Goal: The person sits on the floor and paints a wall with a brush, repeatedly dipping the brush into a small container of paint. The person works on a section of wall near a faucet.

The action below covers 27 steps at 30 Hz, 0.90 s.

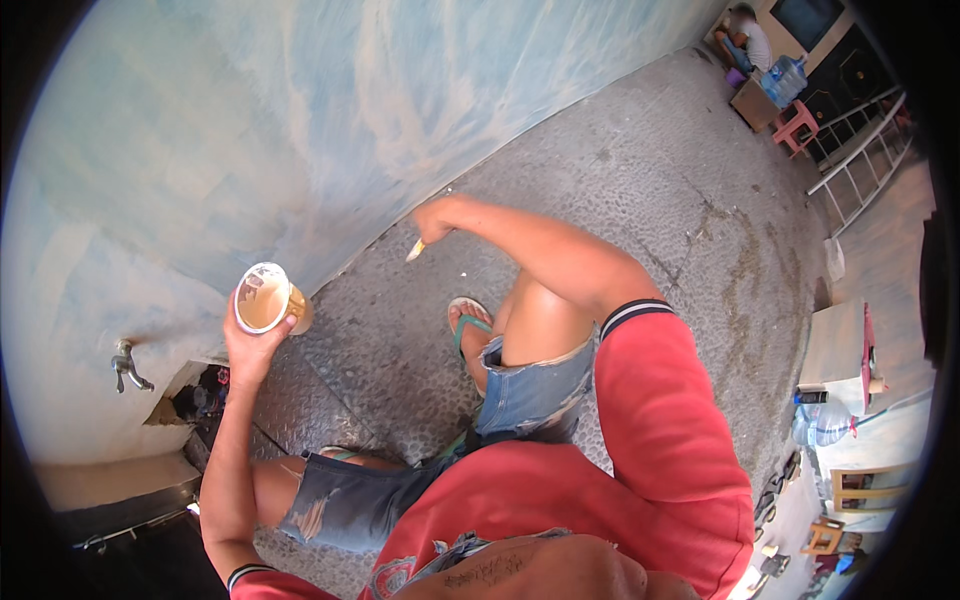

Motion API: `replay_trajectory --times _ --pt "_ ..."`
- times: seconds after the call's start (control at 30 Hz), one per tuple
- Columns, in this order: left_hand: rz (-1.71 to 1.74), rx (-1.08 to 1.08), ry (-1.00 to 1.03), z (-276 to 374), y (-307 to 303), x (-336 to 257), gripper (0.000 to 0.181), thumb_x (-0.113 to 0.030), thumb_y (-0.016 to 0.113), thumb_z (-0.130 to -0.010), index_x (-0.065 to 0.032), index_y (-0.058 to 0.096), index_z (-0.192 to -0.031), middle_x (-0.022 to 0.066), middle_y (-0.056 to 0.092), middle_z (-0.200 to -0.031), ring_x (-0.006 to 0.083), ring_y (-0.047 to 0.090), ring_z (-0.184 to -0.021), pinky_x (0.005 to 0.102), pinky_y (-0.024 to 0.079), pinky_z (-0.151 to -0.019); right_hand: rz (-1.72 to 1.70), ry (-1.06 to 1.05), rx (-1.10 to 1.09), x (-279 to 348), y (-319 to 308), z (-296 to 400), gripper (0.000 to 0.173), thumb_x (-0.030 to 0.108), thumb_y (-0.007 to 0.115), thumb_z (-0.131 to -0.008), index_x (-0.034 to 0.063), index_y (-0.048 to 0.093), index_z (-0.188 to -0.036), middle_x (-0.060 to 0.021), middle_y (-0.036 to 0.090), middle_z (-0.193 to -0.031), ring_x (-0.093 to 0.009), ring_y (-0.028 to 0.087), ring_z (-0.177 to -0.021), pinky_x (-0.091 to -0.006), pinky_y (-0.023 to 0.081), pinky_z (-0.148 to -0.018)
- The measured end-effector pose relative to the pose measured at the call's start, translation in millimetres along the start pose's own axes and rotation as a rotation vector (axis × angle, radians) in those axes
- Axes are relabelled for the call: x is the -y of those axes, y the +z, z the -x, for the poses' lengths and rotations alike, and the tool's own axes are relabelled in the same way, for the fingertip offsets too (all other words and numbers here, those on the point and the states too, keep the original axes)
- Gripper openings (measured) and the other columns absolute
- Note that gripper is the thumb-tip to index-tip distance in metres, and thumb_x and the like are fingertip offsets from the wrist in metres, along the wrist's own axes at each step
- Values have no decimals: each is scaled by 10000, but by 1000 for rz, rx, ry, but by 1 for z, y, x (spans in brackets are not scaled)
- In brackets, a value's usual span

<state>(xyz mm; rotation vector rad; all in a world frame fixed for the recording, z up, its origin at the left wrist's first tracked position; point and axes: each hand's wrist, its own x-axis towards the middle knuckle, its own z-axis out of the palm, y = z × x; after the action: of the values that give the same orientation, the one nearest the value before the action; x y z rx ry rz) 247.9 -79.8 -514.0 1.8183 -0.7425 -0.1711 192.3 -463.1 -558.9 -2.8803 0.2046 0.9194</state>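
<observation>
My left hand grips a clear plastic cup holding tan, paint-like liquid, its mouth tilted toward me. Out in front, my right hand is closed around a small brush; its pale tip points down and most of it is hidden by the fingers. That hand is close to the foot of a wall streaked with light blue and beige. Whether the hand touches the wall, I cannot tell.
A metal tap juts from the wall beside a broken hole. Grey pebble-textured floor runs along the wall. Farther off are a seated person, a water jug, a pink stool and a ladder.
</observation>
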Motion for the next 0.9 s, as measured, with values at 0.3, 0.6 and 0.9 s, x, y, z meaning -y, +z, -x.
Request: replay_trajectory --times 0.3,0.6,0.9 --pt "4 -23 -22 13 -11 -5 658 -70 873 -742 23 547 -1306 110 675 -1208 197 643 -1130 353 495 -1015 -7 15 -7 -23 -2 5 328 212 664 -844 -100 722 -927 -237 714 -848 -342 685 -697 -474 512 -590" --pt "-38 -79 -33 26 -22 -8 672 -79 876 -738 27 544 -1312 118 675 -1214 203 648 -1131 355 499 -1016 -47 38 -4 -4 -9 6 336 235 663 -864 -95 710 -908 -209 693 -810 -330 654 -672 -470 476 -568" --pt "-11 -103 -73 27 -15 -21 725 -104 898 -715 15 538 -1332 121 664 -1246 209 632 -1178 360 491 -1040 -29 -60 -87 11 -9 -13 303 239 673 -843 -55 730 -888 -200 703 -771 -330 670 -666 -476 500 -589"
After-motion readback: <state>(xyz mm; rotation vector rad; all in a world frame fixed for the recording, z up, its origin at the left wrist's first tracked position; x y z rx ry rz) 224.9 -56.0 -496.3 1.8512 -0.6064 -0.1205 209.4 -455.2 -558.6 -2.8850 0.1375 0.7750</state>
